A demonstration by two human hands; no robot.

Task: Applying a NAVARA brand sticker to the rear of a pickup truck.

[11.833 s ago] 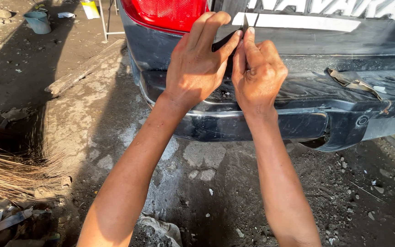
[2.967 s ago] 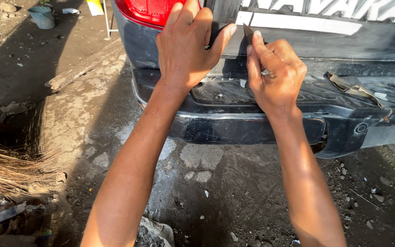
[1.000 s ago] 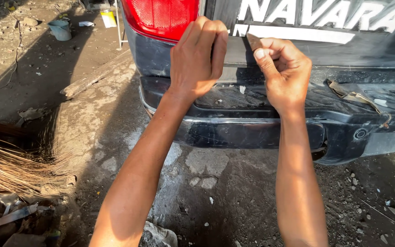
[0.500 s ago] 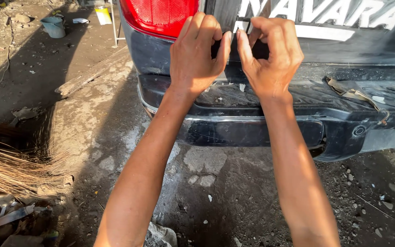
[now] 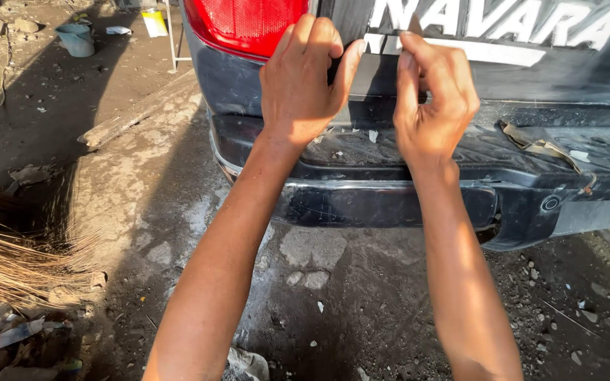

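Nearest, below the fingers, a dark rear bumper (image 5: 390, 204) stands over dirt ground (image 5: 361, 303). The left hand (image 5: 301, 85) and right hand (image 5: 435, 99) reach up, fingers (image 5: 407, 67) pinching a pale tape strip (image 5: 460, 51) on the tailgate (image 5: 566, 77). A red tail lamp (image 5: 245, 25) sits just left of them.

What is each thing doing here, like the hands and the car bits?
left hand: fingers curled, pressed on the tailgate edge
right hand: pinching at the pale strip
tail light: unlit, whole
rear bumper: scuffed, littered with scraps
bucket: upright
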